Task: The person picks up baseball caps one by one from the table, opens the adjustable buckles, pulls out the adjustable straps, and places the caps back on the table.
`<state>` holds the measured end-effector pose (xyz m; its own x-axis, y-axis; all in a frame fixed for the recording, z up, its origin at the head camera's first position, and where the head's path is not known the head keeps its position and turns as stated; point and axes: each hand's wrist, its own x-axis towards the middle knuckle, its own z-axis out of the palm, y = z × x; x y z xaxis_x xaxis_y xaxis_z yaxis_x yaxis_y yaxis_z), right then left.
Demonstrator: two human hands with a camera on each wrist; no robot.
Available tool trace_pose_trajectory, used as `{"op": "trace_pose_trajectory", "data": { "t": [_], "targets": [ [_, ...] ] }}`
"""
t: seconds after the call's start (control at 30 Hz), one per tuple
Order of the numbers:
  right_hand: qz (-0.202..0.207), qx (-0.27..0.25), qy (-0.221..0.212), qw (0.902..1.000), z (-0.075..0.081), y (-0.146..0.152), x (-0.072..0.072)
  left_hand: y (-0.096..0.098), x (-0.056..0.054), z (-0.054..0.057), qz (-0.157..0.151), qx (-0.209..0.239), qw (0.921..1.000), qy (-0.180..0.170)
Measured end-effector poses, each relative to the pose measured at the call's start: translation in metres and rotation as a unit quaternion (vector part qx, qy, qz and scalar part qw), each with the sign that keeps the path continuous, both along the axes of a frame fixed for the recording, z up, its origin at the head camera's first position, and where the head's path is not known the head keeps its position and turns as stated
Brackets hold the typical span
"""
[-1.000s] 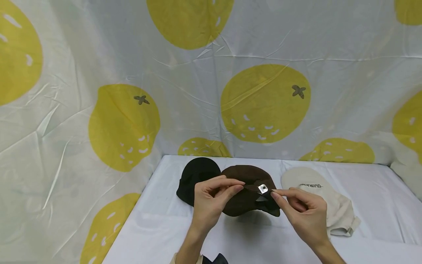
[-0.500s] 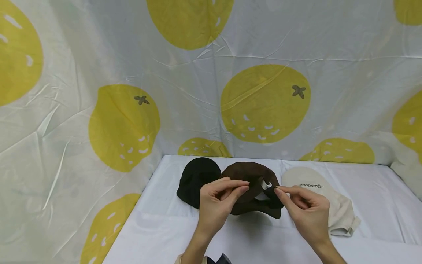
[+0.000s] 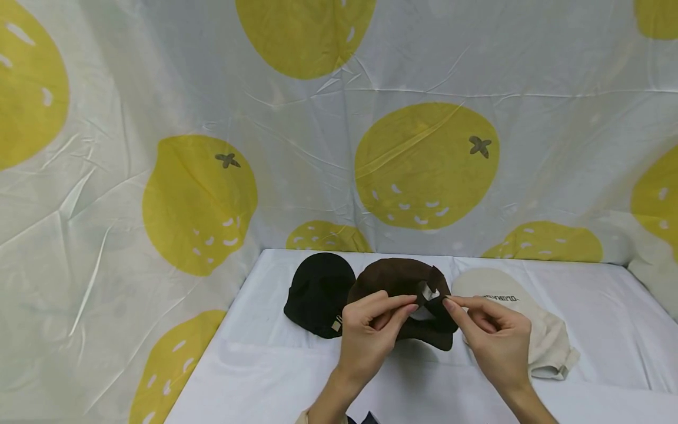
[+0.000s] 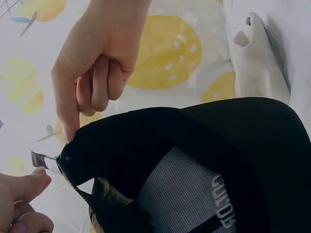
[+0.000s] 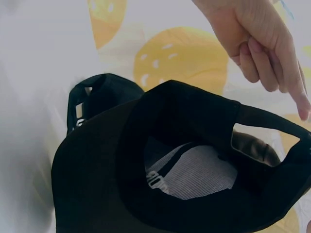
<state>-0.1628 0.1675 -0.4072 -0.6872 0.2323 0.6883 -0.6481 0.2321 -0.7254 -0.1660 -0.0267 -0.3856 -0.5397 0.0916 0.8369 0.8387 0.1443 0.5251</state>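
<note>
White cloth surface (image 3: 249, 377) with a black cap (image 3: 319, 291) and a cream cap (image 3: 541, 321) on it

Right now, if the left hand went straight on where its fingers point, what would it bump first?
The left hand would probably meet the strap of the brown cap, which it pinches. Past that, in the head view, comes the right hand, though depth is hard to judge.

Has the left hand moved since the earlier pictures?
Yes: in the head view, the left hand has shifted right, uncovering more of the unmoved black cap.
</note>
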Motion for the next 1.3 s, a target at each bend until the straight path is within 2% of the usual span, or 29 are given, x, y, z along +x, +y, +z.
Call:
{"op": "trace_pose_trajectory", "data": {
  "t": [0.23,0.47,0.7,0.9,1.3],
  "targets": [
    [-0.005,-0.011,-0.045,0.9989,0.006,-0.001,0.004,0.005,-0.001,-0.005,0.019,-0.010,0.9997,0.013],
    [-0.004,-0.023,-0.063,0.9978,0.009,-0.001,0.006,0.010,-0.003,-0.009,0.049,-0.030,0.9978,0.031],
    [-0.006,-0.033,-0.083,0.9960,0.008,-0.001,0.005,0.013,-0.004,-0.014,0.100,-0.043,0.9916,0.070],
    [-0.007,-0.037,-0.096,0.9946,0.008,0.000,0.004,0.014,-0.005,-0.017,0.128,-0.052,0.9866,0.086],
    [0.003,-0.043,-0.107,0.9933,0.009,0.001,0.004,0.015,-0.009,-0.021,0.148,-0.056,0.9823,0.100]
  ]
}}
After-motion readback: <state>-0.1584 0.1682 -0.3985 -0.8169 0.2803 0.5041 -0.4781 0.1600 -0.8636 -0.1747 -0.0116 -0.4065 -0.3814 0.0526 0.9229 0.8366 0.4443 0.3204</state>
